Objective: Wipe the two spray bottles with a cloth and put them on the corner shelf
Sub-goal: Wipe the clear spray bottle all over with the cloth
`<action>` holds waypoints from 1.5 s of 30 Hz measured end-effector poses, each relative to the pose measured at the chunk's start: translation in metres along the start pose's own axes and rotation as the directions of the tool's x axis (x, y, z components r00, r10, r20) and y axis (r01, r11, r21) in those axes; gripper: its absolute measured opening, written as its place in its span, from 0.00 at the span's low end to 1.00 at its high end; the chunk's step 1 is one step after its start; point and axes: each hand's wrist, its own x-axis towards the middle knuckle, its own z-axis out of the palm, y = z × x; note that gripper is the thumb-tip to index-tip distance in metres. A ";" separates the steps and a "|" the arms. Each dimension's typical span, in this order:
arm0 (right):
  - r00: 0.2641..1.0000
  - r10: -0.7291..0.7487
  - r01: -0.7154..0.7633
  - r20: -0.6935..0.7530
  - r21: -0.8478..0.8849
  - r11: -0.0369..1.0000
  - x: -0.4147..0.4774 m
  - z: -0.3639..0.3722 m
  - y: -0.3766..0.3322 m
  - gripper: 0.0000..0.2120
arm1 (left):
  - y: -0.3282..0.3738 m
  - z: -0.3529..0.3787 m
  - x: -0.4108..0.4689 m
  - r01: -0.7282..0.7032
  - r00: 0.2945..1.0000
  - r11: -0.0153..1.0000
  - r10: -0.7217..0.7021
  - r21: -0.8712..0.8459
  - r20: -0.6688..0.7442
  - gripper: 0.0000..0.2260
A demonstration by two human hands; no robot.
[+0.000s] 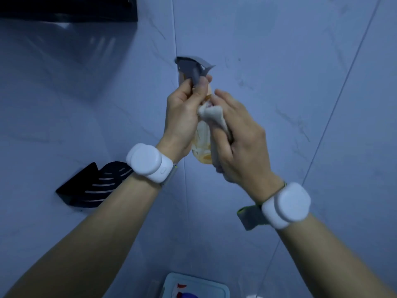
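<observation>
1. Glossy pale tiles with thin grey veins cover the walls point(279, 50), which meet in a corner behind the hands.
2. At the top left hangs a black flat ledge point(64, 9).
3. Lower on the left wall is the corner shelf point(94, 186), black, with curved slots in its floor; nothing is seen on it.
4. The left hand point(184, 112), with a white round band point(148, 162) on the wrist, grips the neck of the bottle point(202, 136) just under its grey trigger head point(191, 66).
5. The bottle is of clear plastic, yellowish inside, held upright in the air between both hands, well apart from the shelf.
6. At the bottom edge stands a pale blue box point(193, 278) with rounded corners; something red and blue lies in it.
7. The right hand point(238, 143), with a like band point(287, 205), curls around a soft whitish cloth point(214, 119) and presses it on the side of the bottle.
</observation>
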 end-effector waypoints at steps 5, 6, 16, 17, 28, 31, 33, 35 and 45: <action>0.995 0.090 -0.085 -0.053 0.091 0.992 0.028 -0.001 -0.006 0.10 | 0.004 0.000 0.004 -0.011 1.000 1.000 0.012 -0.025 0.004 0.08; 0.997 0.041 -0.038 -0.065 0.047 0.998 0.022 0.003 -0.007 0.11 | 0.007 0.001 0.006 -0.029 1.000 0.999 0.028 -0.043 -0.014 0.08; 0.785 0.607 -0.403 -0.129 0.637 0.657 -0.001 0.012 0.001 0.07 | 0.010 0.002 0.012 -0.050 0.964 0.984 0.002 -0.173 -0.264 0.10; 0.707 0.703 -0.440 -0.077 0.731 0.522 -0.001 0.011 0.001 0.07 | 0.007 0.002 0.011 -0.023 0.961 0.983 -0.028 -0.179 -0.277 0.10; 0.259 0.718 -0.727 0.647 0.620 -0.297 0.005 -0.013 0.033 0.16 | 0.000 -0.003 0.023 0.021 0.987 0.999 -0.026 0.031 0.161 0.19; 0.361 0.811 -0.714 0.460 0.695 -0.077 0.013 -0.016 0.031 0.17 | -0.007 0.000 0.024 0.044 0.990 0.998 -0.049 0.045 0.133 0.17; 0.594 0.791 -0.638 0.146 0.685 0.352 0.024 -0.019 0.030 0.14 | -0.012 0.002 0.022 0.069 0.993 0.995 -0.076 0.072 0.096 0.16; 0.804 0.592 -0.506 -0.056 0.459 0.730 0.034 -0.020 0.030 0.09 | -0.016 0.005 0.020 0.073 0.994 0.993 -0.080 0.093 0.074 0.16; 0.997 -0.074 0.074 0.001 -0.077 0.994 0.009 0.007 0.023 0.16 | -0.016 0.005 0.017 0.132 0.991 0.991 -0.132 0.018 -0.003 0.20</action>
